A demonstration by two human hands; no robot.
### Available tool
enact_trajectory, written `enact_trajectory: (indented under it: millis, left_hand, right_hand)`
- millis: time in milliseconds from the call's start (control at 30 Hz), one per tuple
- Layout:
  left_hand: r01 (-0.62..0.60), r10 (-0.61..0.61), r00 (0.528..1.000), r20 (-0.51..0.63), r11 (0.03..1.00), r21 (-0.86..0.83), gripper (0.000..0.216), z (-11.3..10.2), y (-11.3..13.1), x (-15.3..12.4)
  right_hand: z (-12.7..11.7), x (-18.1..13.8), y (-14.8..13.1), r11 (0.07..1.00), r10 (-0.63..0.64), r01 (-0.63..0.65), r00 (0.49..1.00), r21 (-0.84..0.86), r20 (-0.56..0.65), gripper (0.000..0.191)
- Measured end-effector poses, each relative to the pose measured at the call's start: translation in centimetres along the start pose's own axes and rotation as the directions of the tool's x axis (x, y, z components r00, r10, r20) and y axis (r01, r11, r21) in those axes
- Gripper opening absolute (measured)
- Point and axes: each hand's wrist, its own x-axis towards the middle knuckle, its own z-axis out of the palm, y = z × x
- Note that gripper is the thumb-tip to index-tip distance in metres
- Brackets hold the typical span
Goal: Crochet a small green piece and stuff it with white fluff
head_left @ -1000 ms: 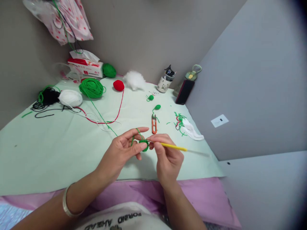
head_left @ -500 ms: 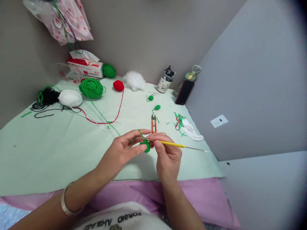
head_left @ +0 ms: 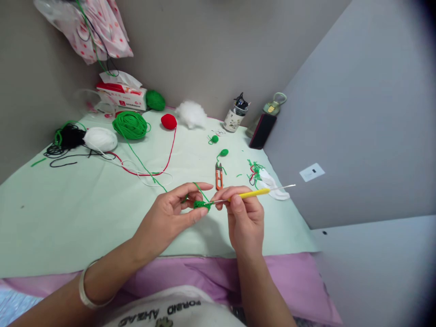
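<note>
My left hand (head_left: 175, 210) pinches a small green crochet piece (head_left: 201, 205) between thumb and fingers. Green yarn runs over its raised index finger down to the piece. In my right hand (head_left: 245, 218) is a crochet hook (head_left: 254, 194) with a yellow handle, held like a pen. The hook's left metal tip meets the crochet piece, while its other metal end points up to the right. Beyond the hands lie orange thread snips (head_left: 219, 177). Past the snips are two small green crocheted pieces, one oval (head_left: 224, 152) and one round (head_left: 214, 139).
A green yarn ball (head_left: 130, 125), white yarn (head_left: 100, 139), black yarn (head_left: 70, 138) and red yarn (head_left: 169, 121) sit at the back left, strands trailing. White stuffing (head_left: 191, 114), a pen cup (head_left: 234, 119) and a phone (head_left: 263, 131) stand along the wall. Yarn scraps (head_left: 255, 172) lie right.
My right hand has moved slightly right, and the hook's far end has swung upward. The green crochet piece has turned and shifted a little left in my left hand.
</note>
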Motion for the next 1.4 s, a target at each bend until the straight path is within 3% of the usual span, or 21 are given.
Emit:
enact_trajectory:
  millis: [200,333,467,567,700,933,1100,1267,1400]
  left_hand:
    - [-0.032,0.033,0.999,-0.015,0.997,0.074,0.035,-0.2,-0.1,-0.2]
    - [-0.096,0.105,0.993,-0.059,0.985,0.145,0.033,0.0,-0.3,-0.4]
    - [-0.090,0.104,0.990,-0.092,0.986,0.142,0.033,0.3,-0.3,-0.7]
    - [-0.068,0.073,0.995,-0.061,0.995,0.078,0.032,0.3,-0.1,-0.7]
    - [-0.057,0.059,0.997,-0.045,0.997,0.042,0.032,0.2,0.0,-0.6]
    - [-0.099,0.112,0.990,-0.087,0.984,0.146,0.030,0.2,0.2,-0.6]
    - [-0.166,0.204,0.970,-0.132,0.954,0.251,0.029,0.4,0.1,-0.6]
    - [-0.254,0.319,0.938,-0.138,0.899,0.356,0.030,0.5,-0.5,-0.5]
    - [-0.165,0.194,0.971,-0.141,0.967,0.194,0.029,0.6,-0.7,-0.6]
  right_hand:
    - [0.0,-0.4,-0.5,0.976,-0.138,0.141,0.990,-0.166,0.031,0.018]
    - [0.1,-0.8,-0.6,0.898,-0.287,0.311,0.950,-0.310,0.121,0.022]
    - [0.4,-1.0,-0.4,0.820,-0.401,0.415,0.908,-0.395,0.123,0.024]
    - [0.7,-1.0,-0.2,0.861,-0.396,0.388,0.917,-0.329,0.045,0.021]
    - [0.9,-0.8,-0.1,0.966,-0.224,0.210,0.971,-0.149,-0.081,0.018]
    - [0.8,-0.9,-0.4,0.930,-0.285,0.278,0.959,-0.239,0.008,0.018]
    - [0.6,-1.0,-0.9,0.822,-0.378,0.414,0.910,-0.392,0.168,0.022]
    - [0.7,-1.2,-0.9,0.597,-0.462,0.553,0.829,-0.580,0.315,0.027]
    - [0.7,-1.5,0.3,0.487,-0.512,0.584,0.794,-0.650,0.329,0.034]
